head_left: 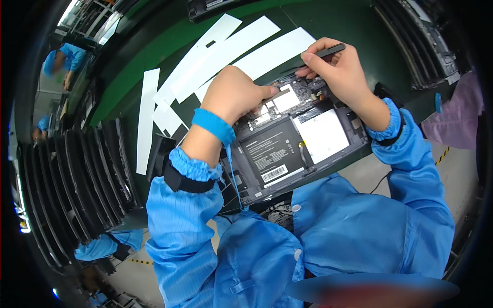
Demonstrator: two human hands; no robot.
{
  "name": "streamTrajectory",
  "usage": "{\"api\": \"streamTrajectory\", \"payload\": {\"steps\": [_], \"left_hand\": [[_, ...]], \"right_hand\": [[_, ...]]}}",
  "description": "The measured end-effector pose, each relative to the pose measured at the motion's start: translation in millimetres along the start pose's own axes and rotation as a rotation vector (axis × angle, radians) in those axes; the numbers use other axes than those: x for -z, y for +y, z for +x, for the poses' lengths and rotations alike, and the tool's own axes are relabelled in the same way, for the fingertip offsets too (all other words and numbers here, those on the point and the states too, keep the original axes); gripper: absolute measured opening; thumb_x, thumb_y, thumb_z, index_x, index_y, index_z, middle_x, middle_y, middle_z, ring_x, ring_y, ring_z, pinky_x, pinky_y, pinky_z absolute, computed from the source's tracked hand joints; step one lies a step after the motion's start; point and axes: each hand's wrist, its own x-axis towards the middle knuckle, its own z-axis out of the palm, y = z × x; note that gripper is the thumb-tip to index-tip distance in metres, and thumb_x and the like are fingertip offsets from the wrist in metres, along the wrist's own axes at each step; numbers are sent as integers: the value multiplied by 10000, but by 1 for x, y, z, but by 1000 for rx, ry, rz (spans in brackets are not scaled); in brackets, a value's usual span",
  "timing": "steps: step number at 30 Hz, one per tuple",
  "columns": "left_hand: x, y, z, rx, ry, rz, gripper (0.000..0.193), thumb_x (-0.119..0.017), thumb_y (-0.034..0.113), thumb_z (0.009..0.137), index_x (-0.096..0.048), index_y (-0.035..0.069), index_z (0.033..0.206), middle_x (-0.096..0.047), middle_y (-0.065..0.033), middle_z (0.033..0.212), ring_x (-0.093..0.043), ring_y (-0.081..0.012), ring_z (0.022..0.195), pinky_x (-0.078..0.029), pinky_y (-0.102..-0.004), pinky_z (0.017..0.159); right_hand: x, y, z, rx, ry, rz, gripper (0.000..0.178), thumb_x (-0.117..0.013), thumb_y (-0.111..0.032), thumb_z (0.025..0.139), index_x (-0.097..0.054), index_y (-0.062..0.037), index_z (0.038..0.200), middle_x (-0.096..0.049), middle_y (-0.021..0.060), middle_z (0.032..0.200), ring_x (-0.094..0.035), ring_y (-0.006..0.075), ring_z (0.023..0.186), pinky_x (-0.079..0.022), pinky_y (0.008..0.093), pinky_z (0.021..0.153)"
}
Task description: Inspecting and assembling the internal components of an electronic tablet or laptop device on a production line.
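An opened laptop base (354, 138) lies tilted in front of me. It shows a black battery (271, 154), a white panel (324, 134) and a circuit board (307, 93) along its far side. My left hand (233, 95), with a blue wrist strap (213, 126) above it, rests at the board's left part. Its thumb presses by a white patch (286, 99); the other fingers are curled and mostly hidden, so anything under them stays unseen. Over the board's far right edge, my right hand (339, 69) grips black tweezers (328, 51) between thumb and fingers.
Several white strips (226, 61) lie on the green mat (334, 20) beyond the laptop. A row of dark laptop parts (77, 179) stands at the left, with another stack (413, 46) at the far right. Another person's blue sleeve (72, 54) shows far left.
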Motion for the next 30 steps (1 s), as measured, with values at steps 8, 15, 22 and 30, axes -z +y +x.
{"api": "streamTrajectory", "payload": {"steps": [8,15,22,30], "left_hand": [[-25,-17,-66,-230,212,-212,331,-631,309,806,-690,-5,717,-643,-230,691,-639,-415,704,-517,-462,700],[0,-120,-157,-225,705,89,141,-656,141,839,-665,2,861,-652,-139,823,-647,-296,785,-504,-361,693],[23,-189,-102,-227,698,46,802,-779,262,730,-394,-55,1358,-563,-233,1263,-527,-378,1191,-434,-418,982],[26,-192,-96,-190,658,85,875,-857,319,619,-452,-36,1308,-588,-173,1249,-539,-328,1188,-407,-409,1000]], "right_hand": [[4,15,15,-58,69,253,189,-633,-163,914,-603,2,1002,-674,114,905,-699,202,838,-531,246,699],[-49,-62,7,-5,-184,-54,225,-630,-215,920,-648,-8,1007,-689,99,903,-700,158,800,-550,227,669],[-229,-30,47,237,-290,-349,243,-660,-184,827,-697,43,906,-705,160,811,-689,232,735,-536,327,695],[-236,-14,51,179,-280,-402,233,-668,-184,787,-711,26,880,-705,144,768,-684,219,695,-535,319,675]]}}
